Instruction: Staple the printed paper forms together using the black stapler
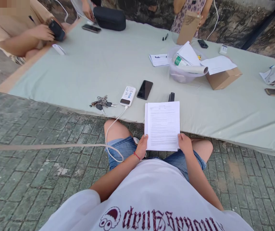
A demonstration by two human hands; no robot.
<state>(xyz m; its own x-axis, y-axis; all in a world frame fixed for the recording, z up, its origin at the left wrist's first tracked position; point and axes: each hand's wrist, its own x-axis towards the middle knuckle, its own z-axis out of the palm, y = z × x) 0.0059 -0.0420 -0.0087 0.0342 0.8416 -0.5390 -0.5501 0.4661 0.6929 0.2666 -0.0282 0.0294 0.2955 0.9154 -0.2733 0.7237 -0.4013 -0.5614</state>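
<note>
A small stack of printed paper sheets (162, 125) is held over my lap, its far part overlapping the table's near edge. My left hand (141, 146) pinches the lower left edge of the sheets, thumb on top. On the opposite side, my right hand (185, 143) grips the lower right edge in the same way. Just beyond the paper's top edge stands a small black object (171, 97), partly hidden. A black smartphone (145, 89) lies past the sheets to the left, beside a white power bank (128, 96) with a cable plugged in.
A bunch of keys (102, 103) lies near the table edge. Farther back are a clear plastic tub (182, 77) with papers and a bottle, a cardboard box (224, 78) and a black case (110, 18). Other people sit around the cloth-covered table (91, 67). The white cable (108, 131) crosses my left leg.
</note>
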